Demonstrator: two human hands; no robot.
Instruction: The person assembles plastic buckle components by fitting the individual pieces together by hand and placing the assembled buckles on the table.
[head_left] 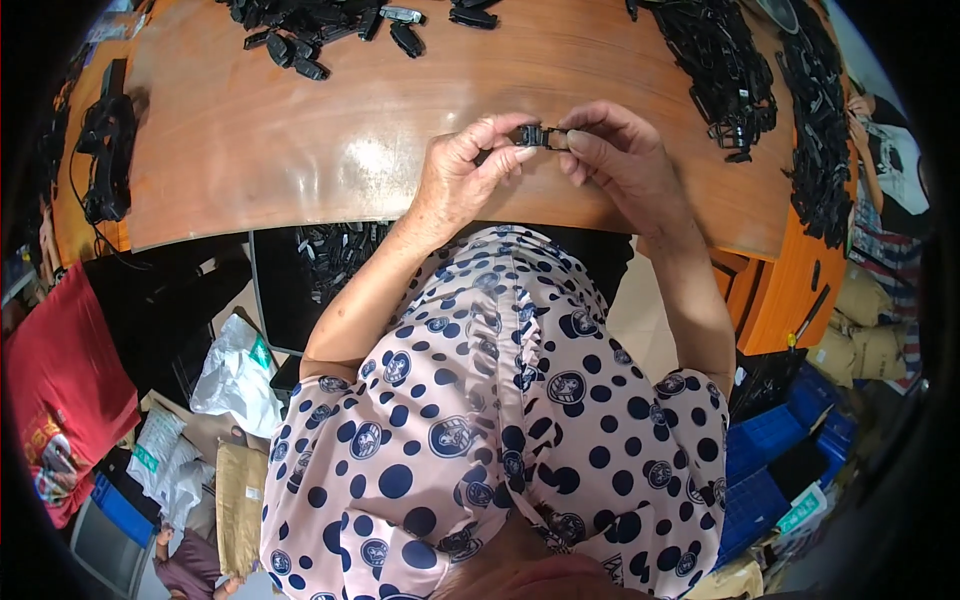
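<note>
Over the near edge of a brown wooden table (300,150), my left hand (465,170) and my right hand (615,150) meet on one small black plastic clip (538,135). Fingertips of both hands pinch it, the left from the left side and the right from the right side. Most of the clip is hidden by my fingers. Below the hands lies my polka-dot garment.
Piles of black plastic parts lie at the table's far edge (320,30) and along its right side (730,70). A dark bin of similar parts (335,255) sits under the table. Bags and sacks (235,375) are on the floor left, blue crates (780,450) right.
</note>
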